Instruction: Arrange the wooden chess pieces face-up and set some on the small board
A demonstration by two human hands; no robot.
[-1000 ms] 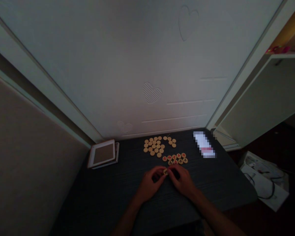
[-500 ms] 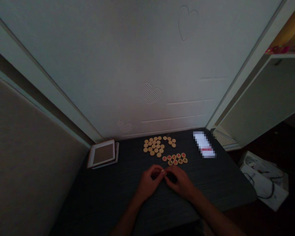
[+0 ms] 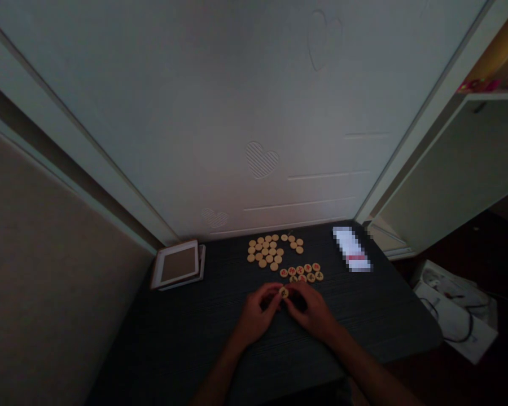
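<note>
Dark wood-grained table [image 3: 186, 344], left hand [image 3: 257, 311] and right hand [image 3: 312, 308] together.
Near two rows of round, marked wooden discs [image 3: 300, 270], both pinch a pale, dark-lettered wooden disc [image 3: 283, 292], apparently an inspecting step; placing it would call for one hand releasing.

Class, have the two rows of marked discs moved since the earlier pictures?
No: judged against the striped heart, the marked discs show no visible shift.

Dim throughout: the panel [image 3: 195, 113] beyond the table [image 3: 186, 327] is palest, the near edge very dark. Coarse pixels mask a bright patch [image 3: 349, 248] near the far right corner; lettering on the discs [image 3: 300, 270] looks soft.
</note>
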